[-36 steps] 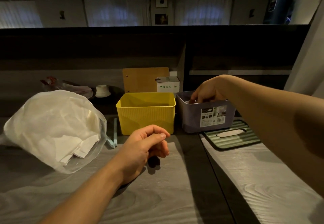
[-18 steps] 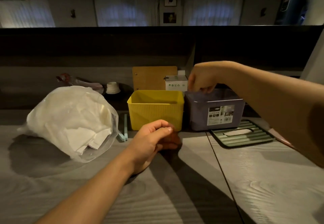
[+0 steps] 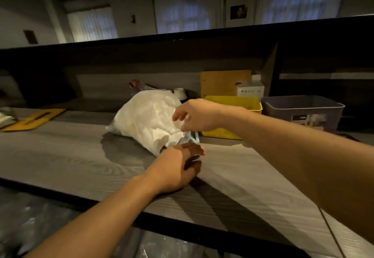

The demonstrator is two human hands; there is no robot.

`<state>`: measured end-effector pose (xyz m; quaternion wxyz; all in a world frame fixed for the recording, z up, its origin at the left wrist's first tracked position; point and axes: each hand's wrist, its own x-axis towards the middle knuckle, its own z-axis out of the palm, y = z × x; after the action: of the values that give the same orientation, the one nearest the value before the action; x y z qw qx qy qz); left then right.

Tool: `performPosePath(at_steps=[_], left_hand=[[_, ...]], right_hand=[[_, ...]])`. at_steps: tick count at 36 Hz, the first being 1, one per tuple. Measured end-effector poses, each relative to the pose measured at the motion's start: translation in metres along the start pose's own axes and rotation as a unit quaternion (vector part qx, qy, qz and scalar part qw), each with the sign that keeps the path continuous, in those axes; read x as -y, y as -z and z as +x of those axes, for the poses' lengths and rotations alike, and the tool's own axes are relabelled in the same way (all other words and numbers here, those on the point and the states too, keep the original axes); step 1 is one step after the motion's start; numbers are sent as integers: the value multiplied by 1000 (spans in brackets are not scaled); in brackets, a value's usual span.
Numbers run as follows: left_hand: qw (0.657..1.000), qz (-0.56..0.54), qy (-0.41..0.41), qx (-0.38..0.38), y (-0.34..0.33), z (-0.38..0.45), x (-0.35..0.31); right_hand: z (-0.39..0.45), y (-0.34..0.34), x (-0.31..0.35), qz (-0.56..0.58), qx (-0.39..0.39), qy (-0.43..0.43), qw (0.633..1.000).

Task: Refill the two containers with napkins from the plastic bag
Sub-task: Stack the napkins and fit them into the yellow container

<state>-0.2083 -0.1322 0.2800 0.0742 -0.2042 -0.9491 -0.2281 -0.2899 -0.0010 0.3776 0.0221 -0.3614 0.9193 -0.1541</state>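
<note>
The right hand (image 3: 195,116), which a second ago was dipped into the far grey plastic container (image 3: 303,110) and then lifted above its rim, has crossed left past the yellow ribbed plastic container (image 3: 242,104) and now hovers with loosely spread fingers at the mouth of the clear plastic bag of white napkins (image 3: 147,116). The left hand (image 3: 178,166) has moved farther in from the near wooden tabletop (image 3: 60,156) and now lies at the bag's near open edge. The view has swung left.

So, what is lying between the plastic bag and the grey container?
In the head view, the yellow container stands between the plastic bag and the grey container; the right hand partly covers it.
</note>
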Motion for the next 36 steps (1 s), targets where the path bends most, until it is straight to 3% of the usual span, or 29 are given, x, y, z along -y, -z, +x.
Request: performPosePath(at_steps=[3, 7, 15, 19, 25, 30, 36], left_hand=[[998, 45, 31, -5, 19, -17, 18], [997, 27, 69, -12, 28, -21, 37], [995, 22, 89, 33, 17, -12, 50], [997, 0, 74, 9, 17, -13, 53], [997, -26, 72, -23, 16, -14, 55], [997, -16, 72, -21, 16, -13, 53], [997, -16, 47, -53, 20, -16, 47]], right_hand=[[15, -22, 8, 19, -4, 4, 1000], [40, -44, 19, 45, -15, -43, 998], [85, -74, 38, -58, -14, -128, 990], [87, -78, 41, 84, -76, -154, 982], [78, -59, 39, 120, -96, -148, 977], [73, -58, 33, 225, -94, -165, 956], [61, -55, 20, 325, -150, -153, 921]])
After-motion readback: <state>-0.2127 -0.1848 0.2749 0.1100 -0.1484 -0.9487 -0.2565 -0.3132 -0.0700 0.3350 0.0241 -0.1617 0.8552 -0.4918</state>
